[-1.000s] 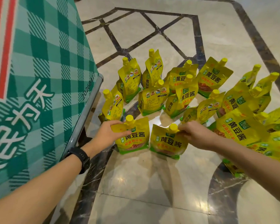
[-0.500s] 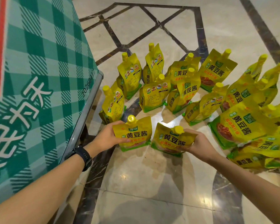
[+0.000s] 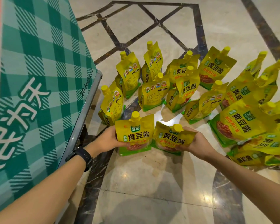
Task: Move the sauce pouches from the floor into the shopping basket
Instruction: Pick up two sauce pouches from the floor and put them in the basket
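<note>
A person's left grip [image 3: 107, 139] and right grip [image 3: 196, 143] each hold a yellow spouted sauce pouch low over a pale marble floor [image 3: 152, 183] inlaid with dark bands. The left grip is curled round the left edge of the left-hand pouch [image 3: 134, 135], thumb across its printed front; the pouch stands upright, its yellow cap on top. The right grip cups the right-hand pouch [image 3: 169, 139] from the right side and below, fingers closed against its lower edge; this pouch tilts, with its cap leaning toward the hand. The two held pouches are just beside each other, their inner edges nearly touching. Whether their green bases rest on the floor cannot be told.

Behind them, more pouches of the same kind stand upright on the floor in loose rows [image 3: 153, 94], some showing the front label, some the back. Further right, several lie toppled and overlapping in a heap [image 3: 252, 143].

A black wristband [image 3: 81, 156] circles the left wrist. Along the left edge, a green-and-white checked cloth [image 3: 39, 78] with large white characters hangs over a grey metal rail [image 3: 82, 117], close to the nearest standing pouch.
</note>
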Motion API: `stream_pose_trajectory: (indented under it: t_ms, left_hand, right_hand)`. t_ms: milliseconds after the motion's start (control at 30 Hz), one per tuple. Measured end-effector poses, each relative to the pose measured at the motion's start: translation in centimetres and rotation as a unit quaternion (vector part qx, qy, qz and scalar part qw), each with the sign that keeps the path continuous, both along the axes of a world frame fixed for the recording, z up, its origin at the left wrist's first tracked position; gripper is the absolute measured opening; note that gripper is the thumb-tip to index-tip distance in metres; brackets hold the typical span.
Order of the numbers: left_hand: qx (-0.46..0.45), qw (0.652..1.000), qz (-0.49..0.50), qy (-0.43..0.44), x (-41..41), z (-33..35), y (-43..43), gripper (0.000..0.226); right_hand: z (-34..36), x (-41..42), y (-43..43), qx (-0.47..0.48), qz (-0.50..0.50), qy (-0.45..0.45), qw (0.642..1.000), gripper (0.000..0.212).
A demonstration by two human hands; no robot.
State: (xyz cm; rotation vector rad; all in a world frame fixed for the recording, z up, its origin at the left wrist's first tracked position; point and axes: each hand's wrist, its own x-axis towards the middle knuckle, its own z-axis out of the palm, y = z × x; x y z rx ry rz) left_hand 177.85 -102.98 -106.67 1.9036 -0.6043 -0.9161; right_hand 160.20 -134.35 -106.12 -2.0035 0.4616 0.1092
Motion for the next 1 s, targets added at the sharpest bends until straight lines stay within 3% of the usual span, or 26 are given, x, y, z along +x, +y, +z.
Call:
stream_pose_trajectory:
  t_ms: [233, 367, 467, 567, 700, 833, 1000]
  left_hand:
    - [0.068, 0.979, -0.018, 0.191, -1.4, 0.2, 0.8, 0.079]
    - [0.033, 0.979, 0.108, 0.168, -3.5, -0.9, -0.3, 0.103]
    - [0.044, 0.971, 0.186, 0.143, -3.7, -1.6, -1.4, 0.100]
    - [0.057, 0.969, 0.201, 0.130, -3.7, -2.0, -1.8, 0.090]
    - [0.058, 0.969, 0.197, 0.135, -3.5, -2.6, -1.4, 0.094]
    - [0.068, 0.970, 0.183, 0.145, -3.4, -2.5, -1.8, 0.095]
    - [0.080, 0.968, 0.194, 0.139, -3.7, -3.0, -2.5, 0.100]
  right_hand:
    - [-0.4, 0.3, -0.2, 0.021, -0.002, 0.006, 1.000, 0.061]
    - [-0.4, 0.2, 0.1, 0.049, -0.005, 0.008, 0.999, 0.065]
    - [-0.3, 0.6, 0.1, 0.051, 0.001, 0.008, 0.999, 0.057]
    - [1.2, 1.9, -0.8, 0.079, 0.036, 0.051, 0.995, 0.051]
    - [2.5, 2.7, -2.0, 0.155, 0.073, 0.161, 0.972, 0.048]
    - [-0.9, 0.9, -0.3, 0.232, -0.035, 0.208, 0.950, 0.063]
    - [-3.0, 0.1, 1.1, 0.291, -0.130, 0.178, 0.931, 0.080]
